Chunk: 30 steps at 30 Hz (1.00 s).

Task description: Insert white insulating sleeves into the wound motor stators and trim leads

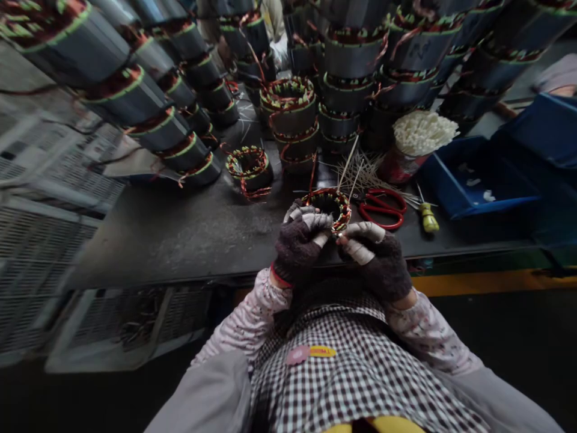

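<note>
A motor stator (pixel 345 209) with copper windings and yellow-green slot liners lies at the bench's front, its open bore facing up. My left hand (pixel 298 240), in a dark glove with taped fingers, is closed on the left and near side of its rim. At the near right of the rim, my right hand (pixel 383 261) has thumb and forefinger pinched together; whatever is between them is too small to make out. Two thin pale cords stick up by the winding's far right side. Red-handled scissors (pixel 383 208) lie just beyond my right hand.
Stacked stators (pixel 349 60) line the back, with a single stator (pixel 249 167) at left. A tub of white sleeves (pixel 424 133), loose pale cords (pixel 365 170), a yellow-handled tool (pixel 428 218) and a blue bin (pixel 487 207) stand right. Plastic crates (pixel 40 234) are left of the bench.
</note>
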Motion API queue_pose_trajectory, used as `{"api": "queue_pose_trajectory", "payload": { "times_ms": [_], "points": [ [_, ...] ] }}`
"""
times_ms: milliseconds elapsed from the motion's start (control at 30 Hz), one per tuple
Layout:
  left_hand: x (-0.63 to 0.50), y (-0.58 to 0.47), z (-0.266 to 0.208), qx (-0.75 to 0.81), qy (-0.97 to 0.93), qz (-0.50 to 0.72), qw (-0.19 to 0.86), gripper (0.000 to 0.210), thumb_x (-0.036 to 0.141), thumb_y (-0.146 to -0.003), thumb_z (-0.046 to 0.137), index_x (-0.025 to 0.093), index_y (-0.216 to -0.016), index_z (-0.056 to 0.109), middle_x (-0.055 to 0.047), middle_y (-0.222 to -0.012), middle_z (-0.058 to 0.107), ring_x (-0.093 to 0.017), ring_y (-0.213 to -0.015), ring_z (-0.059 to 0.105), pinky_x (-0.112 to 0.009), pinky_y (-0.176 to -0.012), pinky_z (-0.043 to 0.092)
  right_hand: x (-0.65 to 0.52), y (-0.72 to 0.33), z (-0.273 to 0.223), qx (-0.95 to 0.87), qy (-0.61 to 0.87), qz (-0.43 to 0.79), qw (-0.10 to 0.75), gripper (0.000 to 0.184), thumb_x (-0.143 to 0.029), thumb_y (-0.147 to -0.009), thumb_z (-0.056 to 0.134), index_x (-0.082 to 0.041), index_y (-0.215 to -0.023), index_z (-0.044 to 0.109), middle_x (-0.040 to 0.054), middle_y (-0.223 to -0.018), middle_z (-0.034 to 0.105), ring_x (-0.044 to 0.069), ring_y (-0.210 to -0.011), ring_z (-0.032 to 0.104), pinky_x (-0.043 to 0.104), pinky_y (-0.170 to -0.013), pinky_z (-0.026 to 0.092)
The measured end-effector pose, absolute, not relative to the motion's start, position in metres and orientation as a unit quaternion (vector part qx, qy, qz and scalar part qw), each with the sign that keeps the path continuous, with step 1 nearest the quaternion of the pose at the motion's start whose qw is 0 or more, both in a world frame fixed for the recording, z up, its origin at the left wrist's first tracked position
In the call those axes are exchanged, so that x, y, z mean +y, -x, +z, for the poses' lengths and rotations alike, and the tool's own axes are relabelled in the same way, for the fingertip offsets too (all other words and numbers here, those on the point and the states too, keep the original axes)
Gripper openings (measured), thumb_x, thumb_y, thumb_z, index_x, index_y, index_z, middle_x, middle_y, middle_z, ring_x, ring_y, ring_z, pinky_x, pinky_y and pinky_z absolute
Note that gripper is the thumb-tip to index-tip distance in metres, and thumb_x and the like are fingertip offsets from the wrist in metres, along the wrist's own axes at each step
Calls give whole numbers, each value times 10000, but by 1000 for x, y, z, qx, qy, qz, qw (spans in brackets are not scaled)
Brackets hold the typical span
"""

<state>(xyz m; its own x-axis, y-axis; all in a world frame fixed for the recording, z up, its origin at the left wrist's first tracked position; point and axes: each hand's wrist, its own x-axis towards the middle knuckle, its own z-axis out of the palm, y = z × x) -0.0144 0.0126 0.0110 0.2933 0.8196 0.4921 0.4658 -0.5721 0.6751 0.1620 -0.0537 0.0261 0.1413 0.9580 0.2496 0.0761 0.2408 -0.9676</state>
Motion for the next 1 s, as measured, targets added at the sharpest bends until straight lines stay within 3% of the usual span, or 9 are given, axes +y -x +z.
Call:
{"api": "queue_pose_trajectory", "payload": {
  "times_ms": [267, 433, 600, 700, 867, 933, 1000],
  "points": [
    [14, 17, 9, 369, -780, 458, 212, 118, 290, -976, 712, 221, -983, 807, -44, -1000, 842, -233, -1101, 742, -503, -1159, 554, -45, -158, 29, -590, 582, 311, 465, 158, -350, -977, 716, -211, -998, 787, 47, -940, 832, 213, -857, 773, 367, -819, 643],
    [14, 21, 12, 364, -794, 429, 229, 128, 314, -949, 737, 241, -998, 830, -34, -1044, 845, -259, -1179, 715, -534, -1216, 505, -45, -161, 34, -704, 545, 97, 444, 205, -263, -1045, 626, -202, -1134, 801, 110, -1121, 828, 258, -1092, 767, 423, -977, 632],
    [14, 21, 15, 373, -796, 408, 246, 164, 306, -967, 717, 256, -1063, 840, -40, -1085, 846, -258, -1218, 711, -528, -1198, 521, -33, -169, 32, -759, 473, -5, 447, 199, -245, -1040, 641, -200, -1124, 816, 127, -1143, 802, 247, -1069, 756, 415, -934, 650],
    [15, 20, 16, 386, -796, 401, 239, 155, 335, -962, 731, 248, -1024, 843, -43, -1071, 845, -258, -1196, 720, -518, -1164, 549, -33, -171, 40, -748, 448, 52, 486, 153, -238, -1015, 653, -235, -1043, 803, 100, -1139, 783, 250, -1081, 748, 442, -946, 656],
    [16, 19, 16, 402, -823, 368, 159, 196, 345, -958, 721, 238, -1075, 836, -62, -1151, 835, -289, -1285, 685, -520, -1180, 523, -37, -169, 48, -673, 427, 285, 532, 122, -351, -1024, 651, -274, -1012, 746, 66, -1179, 771, 272, -1174, 729, 497, -1039, 635],
    [15, 19, 16, 407, -831, 359, 122, 206, 351, -978, 695, 233, -1084, 828, -67, -1100, 834, -285, -1233, 707, -511, -1170, 522, -41, -170, 40, -635, 453, 351, 519, 140, -390, -1008, 670, -260, -1012, 722, 54, -1096, 771, 246, -1068, 741, 454, -980, 646],
    [13, 19, 15, 408, -834, 360, 92, 188, 360, -982, 693, 235, -1033, 824, -64, -1034, 834, -277, -1144, 735, -503, -1148, 532, -48, -170, 35, -598, 487, 406, 491, 143, -393, -997, 685, -252, -1018, 699, 17, -935, 747, 195, -852, 722, 379, -822, 654]
  ]
}}
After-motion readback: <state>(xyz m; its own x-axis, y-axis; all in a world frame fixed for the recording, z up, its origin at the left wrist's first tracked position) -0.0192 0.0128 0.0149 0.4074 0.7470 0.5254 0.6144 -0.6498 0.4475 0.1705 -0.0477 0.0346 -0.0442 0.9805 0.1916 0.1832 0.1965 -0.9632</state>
